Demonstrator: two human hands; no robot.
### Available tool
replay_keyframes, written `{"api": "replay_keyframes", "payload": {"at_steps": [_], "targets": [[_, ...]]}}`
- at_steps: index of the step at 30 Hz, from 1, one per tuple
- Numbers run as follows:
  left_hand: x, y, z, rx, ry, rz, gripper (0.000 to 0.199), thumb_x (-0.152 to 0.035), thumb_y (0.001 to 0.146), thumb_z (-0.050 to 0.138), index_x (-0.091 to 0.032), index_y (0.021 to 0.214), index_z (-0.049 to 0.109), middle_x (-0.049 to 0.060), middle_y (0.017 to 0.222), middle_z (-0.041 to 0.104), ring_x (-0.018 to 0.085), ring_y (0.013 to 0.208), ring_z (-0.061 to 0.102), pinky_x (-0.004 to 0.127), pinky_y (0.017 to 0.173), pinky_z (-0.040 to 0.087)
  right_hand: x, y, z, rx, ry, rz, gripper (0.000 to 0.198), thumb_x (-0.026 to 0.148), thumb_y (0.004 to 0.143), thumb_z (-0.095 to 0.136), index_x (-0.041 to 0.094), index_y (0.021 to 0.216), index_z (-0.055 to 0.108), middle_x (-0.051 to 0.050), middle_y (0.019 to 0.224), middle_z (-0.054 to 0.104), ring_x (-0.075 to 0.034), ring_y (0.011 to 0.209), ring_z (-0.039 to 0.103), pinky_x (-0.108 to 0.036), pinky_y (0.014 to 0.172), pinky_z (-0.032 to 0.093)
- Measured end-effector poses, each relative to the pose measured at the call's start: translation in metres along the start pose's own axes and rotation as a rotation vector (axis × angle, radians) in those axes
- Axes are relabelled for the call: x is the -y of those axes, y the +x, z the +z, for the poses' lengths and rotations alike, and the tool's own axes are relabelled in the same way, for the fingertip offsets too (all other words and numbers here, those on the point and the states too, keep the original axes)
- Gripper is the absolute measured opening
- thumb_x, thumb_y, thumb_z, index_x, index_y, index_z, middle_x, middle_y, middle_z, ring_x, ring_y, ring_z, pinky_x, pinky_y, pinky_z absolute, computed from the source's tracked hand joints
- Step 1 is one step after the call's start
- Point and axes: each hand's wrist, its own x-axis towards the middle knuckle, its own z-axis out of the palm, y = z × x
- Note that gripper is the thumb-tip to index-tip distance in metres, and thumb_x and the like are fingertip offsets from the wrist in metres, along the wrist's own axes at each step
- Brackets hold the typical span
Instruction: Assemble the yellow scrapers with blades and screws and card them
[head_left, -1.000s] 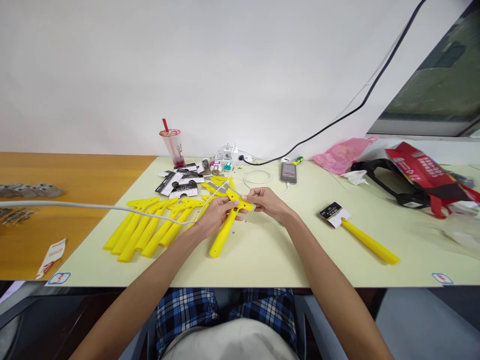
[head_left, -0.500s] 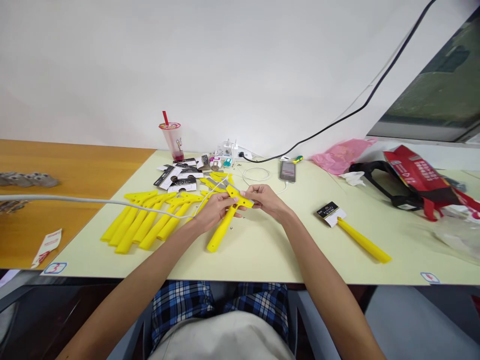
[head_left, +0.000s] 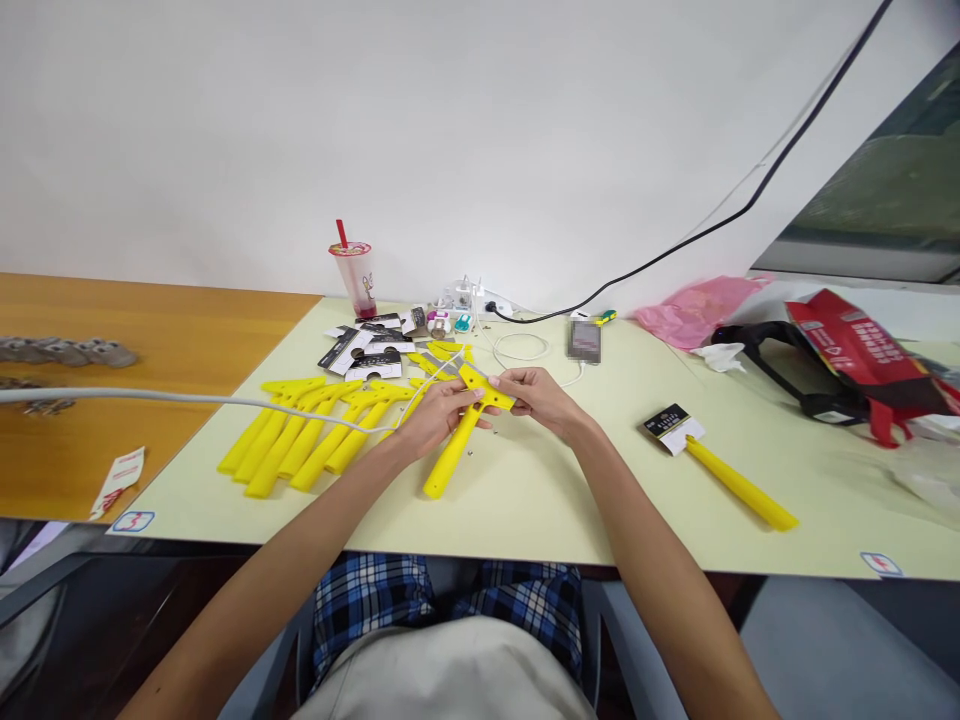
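Note:
Both hands hold a yellow T-shaped scraper [head_left: 452,458] over the middle of the table, its handle slanting down toward me and a grey blade strip along the head. My left hand [head_left: 435,412] is closed around the neck, thumb on top. Pinched on the right end of the head are the fingers of my right hand [head_left: 541,398]; their tips are partly hidden. Left of my hands lies a row of several yellow handles [head_left: 274,445]. Beyond them are black-and-white cards [head_left: 346,350]. Small metal bits [head_left: 470,453] lie beside the handle.
A yellow scraper with a card sleeve [head_left: 739,482] lies at right. Farther back are a cup with straw [head_left: 354,275], a power strip [head_left: 466,297], a phone [head_left: 583,341], a yellow-green screwdriver [head_left: 606,317] and a red bag [head_left: 862,345]. A white cable [head_left: 187,401] crosses my left side.
The view has turned slightly left, so everything sits a little farther right. Both hands keep their hold on the scraper, with hardly any visible movement.

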Motion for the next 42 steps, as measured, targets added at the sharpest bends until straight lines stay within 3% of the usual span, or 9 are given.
{"api": "replay_keyframes", "payload": {"at_steps": [5, 11, 14, 18, 24, 28, 35, 39, 42], "targets": [[-0.001, 0.001, 0.001, -0.017, -0.009, 0.014, 0.025, -0.026, 0.087, 0.087, -0.010, 0.104, 0.077, 0.017, 0.110, 0.080, 0.029, 0.104, 0.081, 0.038, 0.089, 0.068, 0.001, -0.003, -0.001, 0.003, -0.028, -0.038, 0.050, 0.064, 0.073, 0.094, 0.018, 0.079, 0.074, 0.005, 0.064, 0.041, -0.009, 0.059, 0.025, -0.028, 0.054, 0.020], [-0.032, -0.002, -0.013, -0.159, -0.031, 0.106, 0.018, -0.021, 0.088, 0.085, -0.011, 0.096, 0.072, 0.014, 0.106, 0.080, 0.028, 0.106, 0.081, 0.036, 0.094, 0.068, -0.003, 0.003, 0.002, -0.073, -0.081, -0.094, 0.062, 0.083, 0.084, 0.072, 0.022, 0.076, 0.064, 0.009, 0.062, 0.022, -0.011, 0.058, 0.018, -0.030, 0.054, 0.021], [-0.057, -0.005, -0.032, -0.293, -0.047, 0.193, 0.011, -0.018, 0.091, 0.079, -0.012, 0.094, 0.070, 0.012, 0.101, 0.080, 0.025, 0.103, 0.082, 0.031, 0.092, 0.068, -0.008, 0.004, 0.004, -0.061, -0.204, -0.062, 0.060, 0.079, 0.079, 0.080, 0.020, 0.079, 0.070, 0.008, 0.060, 0.030, -0.011, 0.058, 0.023, -0.030, 0.054, 0.022], [-0.073, -0.007, -0.052, -0.337, -0.062, 0.223, 0.005, -0.015, 0.093, 0.073, -0.012, 0.095, 0.070, 0.010, 0.098, 0.080, 0.022, 0.102, 0.082, 0.025, 0.089, 0.067, -0.015, 0.002, 0.015, 0.020, -0.398, -0.039, 0.051, 0.068, 0.075, 0.087, 0.019, 0.074, 0.073, 0.006, 0.057, 0.037, -0.010, 0.057, 0.027, -0.030, 0.055, 0.020], [-0.058, -0.007, -0.051, -0.376, -0.131, 0.167, 0.011, -0.017, 0.091, 0.077, -0.012, 0.093, 0.068, 0.010, 0.093, 0.080, 0.022, 0.098, 0.082, 0.028, 0.092, 0.067, -0.021, 0.000, 0.036, 0.131, -0.579, -0.101, 0.024, 0.044, 0.076, 0.090, 0.023, 0.081, 0.081, 0.000, 0.072, 0.065, -0.016, 0.066, 0.051, -0.031, 0.064, 0.035], [-0.047, -0.010, -0.045, -0.298, -0.124, 0.137, 0.011, -0.019, 0.092, 0.077, -0.013, 0.093, 0.067, 0.013, 0.099, 0.081, 0.022, 0.098, 0.082, 0.030, 0.092, 0.068, -0.022, 0.001, 0.039, 0.160, -0.611, -0.121, 0.011, 0.032, 0.077, 0.087, 0.023, 0.081, 0.081, -0.004, 0.083, 0.075, -0.022, 0.077, 0.061, -0.033, 0.074, 0.041], [-0.042, -0.013, -0.039, -0.234, -0.073, 0.126, 0.007, -0.017, 0.093, 0.074, -0.012, 0.094, 0.069, 0.013, 0.105, 0.079, 0.024, 0.105, 0.081, 0.032, 0.095, 0.067, -0.025, 0.003, 0.039, 0.114, -0.465, -0.093, 0.015, 0.028, 0.078, 0.088, 0.023, 0.075, 0.075, -0.005, 0.075, 0.072, -0.021, 0.071, 0.056, -0.033, 0.071, 0.037], [-0.040, -0.011, -0.038, -0.252, -0.075, 0.103, 0.005, -0.015, 0.093, 0.073, -0.012, 0.094, 0.069, 0.012, 0.104, 0.079, 0.023, 0.103, 0.081, 0.032, 0.096, 0.067, -0.023, 0.006, 0.039, 0.005, -0.234, -0.067, 0.035, 0.050, 0.084, 0.086, 0.024, 0.076, 0.064, 0.001, 0.066, 0.055, -0.017, 0.064, 0.043, -0.032, 0.063, 0.033], [-0.038, -0.012, -0.038, -0.253, -0.092, 0.106, 0.006, -0.016, 0.093, 0.074, -0.012, 0.092, 0.069, 0.013, 0.105, 0.079, 0.023, 0.103, 0.081, 0.032, 0.095, 0.067, -0.019, 0.010, 0.036, -0.084, 0.011, -0.052, 0.048, 0.065, 0.092, 0.073, 0.027, 0.079, 0.048, 0.002, 0.071, 0.045, -0.016, 0.063, 0.039, -0.032, 0.062, 0.040]]}}
